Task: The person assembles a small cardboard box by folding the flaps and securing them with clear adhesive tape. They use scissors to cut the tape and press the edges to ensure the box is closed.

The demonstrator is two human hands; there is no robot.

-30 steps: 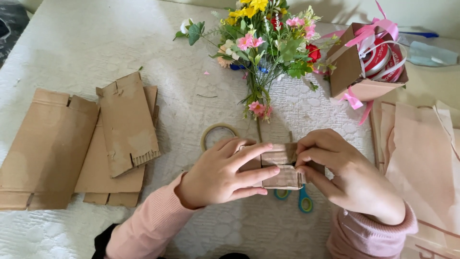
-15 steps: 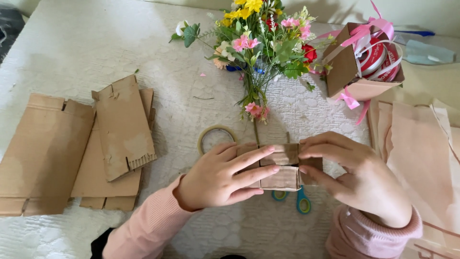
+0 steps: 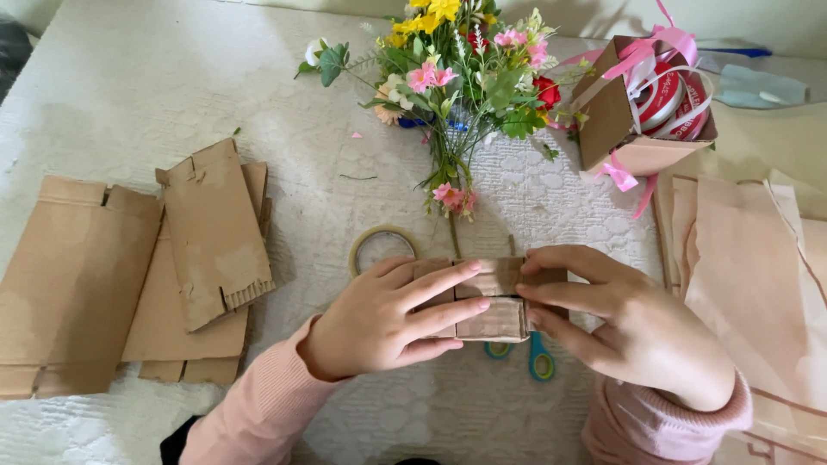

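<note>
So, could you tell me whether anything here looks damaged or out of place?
Yes: the top cardboard piece on the left pile lies askew with torn, ragged edges, and the scissors sit half-buried under the small cardboard piece both hands press.

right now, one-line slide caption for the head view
Both hands, left hand and right hand, press a small cardboard piece below a flower bunch.

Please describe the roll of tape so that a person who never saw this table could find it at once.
Start from the bouquet of artificial flowers at the top centre and follow its stems down. Just left of the stem ends, beside the left hand, lies the tape roll, flat on the white quilted cloth. It is the only ring there; its neighbours are flat brown cardboard pieces.
</note>
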